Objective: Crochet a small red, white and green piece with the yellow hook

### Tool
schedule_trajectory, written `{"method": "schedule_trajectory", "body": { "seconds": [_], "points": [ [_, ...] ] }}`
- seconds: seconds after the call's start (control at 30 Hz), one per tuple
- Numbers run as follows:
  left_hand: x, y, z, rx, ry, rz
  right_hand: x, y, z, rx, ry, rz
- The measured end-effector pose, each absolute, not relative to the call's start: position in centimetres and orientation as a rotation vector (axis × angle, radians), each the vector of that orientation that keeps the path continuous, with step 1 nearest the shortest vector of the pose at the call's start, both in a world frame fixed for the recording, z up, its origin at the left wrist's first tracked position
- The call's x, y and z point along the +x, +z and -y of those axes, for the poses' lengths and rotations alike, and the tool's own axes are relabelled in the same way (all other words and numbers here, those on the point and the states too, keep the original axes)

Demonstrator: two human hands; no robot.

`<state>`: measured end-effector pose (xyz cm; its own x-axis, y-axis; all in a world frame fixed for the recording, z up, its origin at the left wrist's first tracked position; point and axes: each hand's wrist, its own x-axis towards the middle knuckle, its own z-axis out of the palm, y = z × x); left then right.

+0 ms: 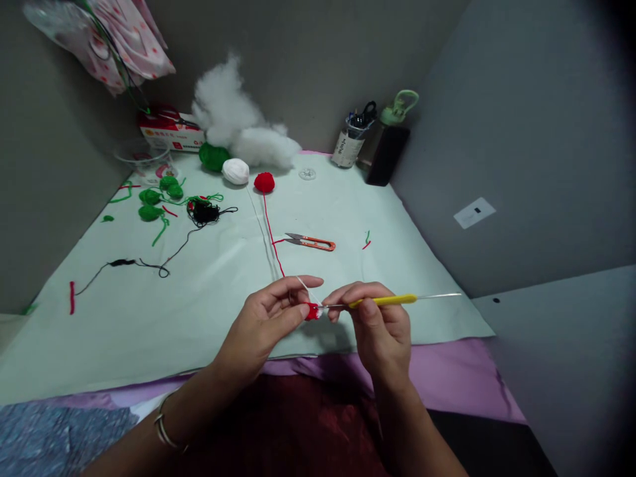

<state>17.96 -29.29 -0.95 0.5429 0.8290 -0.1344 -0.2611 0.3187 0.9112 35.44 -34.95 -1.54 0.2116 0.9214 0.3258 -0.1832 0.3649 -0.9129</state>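
Between thumb and fingers, my left hand [261, 324] pinches a small red and white crochet piece [312, 311], and a white strand runs over its raised index finger. My right hand [380, 324] is closed round the yellow grip of a crochet hook [392, 301]. The hook's metal tip meets the piece near its white edge. Beyond my hands lie a red yarn ball [264, 182] and a white yarn ball [235, 171], whose strands trail toward my left hand. Orange-handled thread snips [311, 242] rest on the table just past my fingers.
White stuffing [258, 142] and a green yarn ball [213, 158] sit at the back. Green crochet pieces [150, 212] and tangled black yarn [203, 212] lie left, near a clear plastic tub [144, 159]. A pen holder [348, 147] and a bottle [372, 149] stand back right.
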Motion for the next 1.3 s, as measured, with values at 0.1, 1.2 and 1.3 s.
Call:
{"method": "schedule_trajectory", "body": {
  "seconds": [0.1,1.2,1.3],
  "points": [
    [17.9,-0.8,29.3,1.013,0.795,-0.697,35.5,-1.5,35.3,-0.908,0.796,1.154],
    [19.0,-0.5,29.4,1.125,0.721,-0.643,35.3,-1.9,35.2,-0.905,0.624,1.365],
    [18.9,-0.2,29.3,1.185,0.698,-0.715,35.3,-1.6,35.1,-0.893,0.651,1.351]
  ]
}}
